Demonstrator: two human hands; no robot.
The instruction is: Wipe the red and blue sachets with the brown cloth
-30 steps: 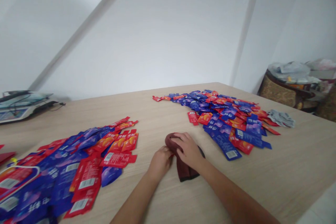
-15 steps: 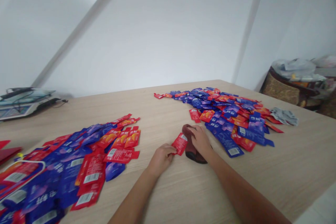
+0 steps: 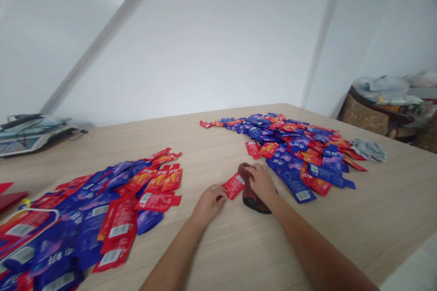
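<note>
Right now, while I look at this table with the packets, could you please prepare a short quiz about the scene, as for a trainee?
1. True or false: the right hand is on the brown item.

2. Which colour is the packet between the left hand and the brown item?
A) blue
B) red
C) grey

3. Fill in: the grey cloth lies next to the pile on the ____ side of the table.

Key:
1. True
2. B
3. right
</note>
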